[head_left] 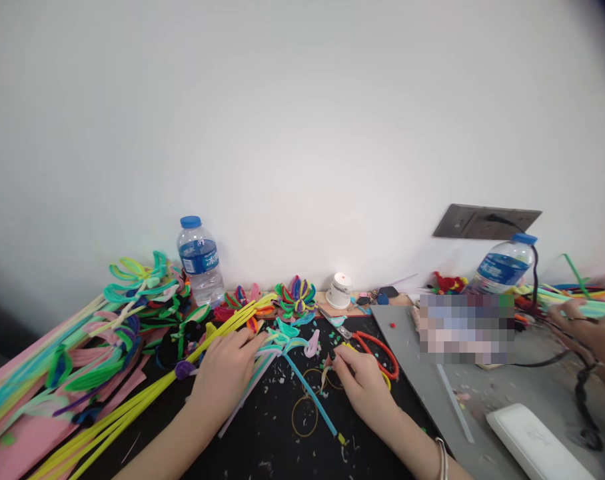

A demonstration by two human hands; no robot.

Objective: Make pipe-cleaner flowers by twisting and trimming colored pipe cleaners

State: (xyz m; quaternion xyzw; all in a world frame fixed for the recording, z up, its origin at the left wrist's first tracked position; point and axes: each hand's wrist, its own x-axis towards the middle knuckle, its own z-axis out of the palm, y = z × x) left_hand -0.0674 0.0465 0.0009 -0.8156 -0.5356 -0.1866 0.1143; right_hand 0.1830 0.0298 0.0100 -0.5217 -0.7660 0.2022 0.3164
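My left hand point(226, 371) rests on the black tabletop point(272, 440), fingers curled over a cluster of light blue and teal pipe cleaners point(282, 341) whose stems run down toward me. My right hand point(361, 380) pinches a small pale piece point(324, 375) at its fingertips, just above some thin wire rings point(305, 415). Orange-handled scissors point(378, 350) lie right beside that hand. A long blue pipe cleaner point(310, 393) crosses between the two hands.
Finished pipe-cleaner flowers point(132, 293) and yellow stems point(132, 407) pile at the left on pink sheets. Two water bottles point(200, 260) point(502, 267) stand by the wall, with a white spool point(340, 291). Another person's hand point(590, 333) works a black cord on the grey mat point(482, 400) at right.
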